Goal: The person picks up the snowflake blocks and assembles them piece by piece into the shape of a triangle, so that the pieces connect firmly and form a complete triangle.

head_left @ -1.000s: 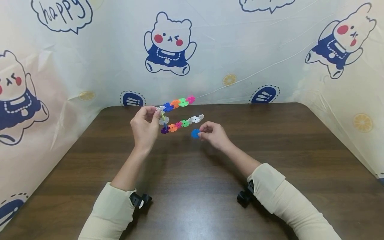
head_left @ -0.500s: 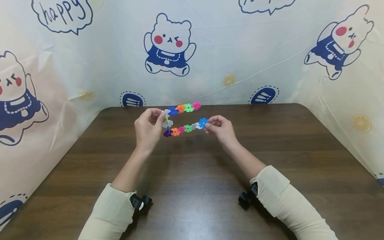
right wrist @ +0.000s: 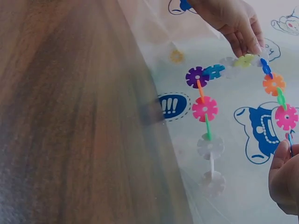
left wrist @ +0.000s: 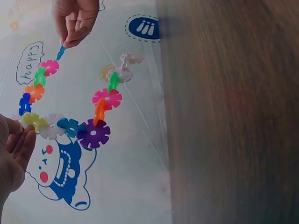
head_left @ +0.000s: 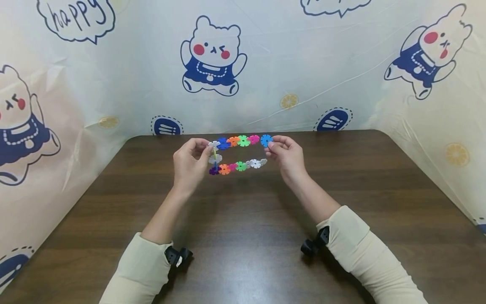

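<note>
A chain of slotted plastic flower discs, joined edge to edge in a three-sided shape, is held up above the table. My left hand [head_left: 190, 164] pinches a whitish disc at one corner, beside the yellow disc [left wrist: 34, 121]. At the opposite end my right hand [head_left: 290, 162] pinches a light blue disc [head_left: 266, 140] right by the pink end disc [left wrist: 50, 67]; whether their slots are engaged, I cannot tell. A purple disc [right wrist: 197, 77] marks the other corner. From it the second row runs out to pale discs [right wrist: 210, 183] at its free end.
Below the hands lies the dark wooden table [head_left: 243, 236]. A pale printed sheet [head_left: 273, 50] with cartoon bears stands behind the table and along its sides. Each wrist wears a small black camera, one by the left cuff [head_left: 178, 255] and one by the right cuff [head_left: 316, 242].
My right hand has risen and moved right with the light blue disc, passing the lower row's white end and reaching the upper row's pink end. My left hand has shifted slightly right with the chain.
</note>
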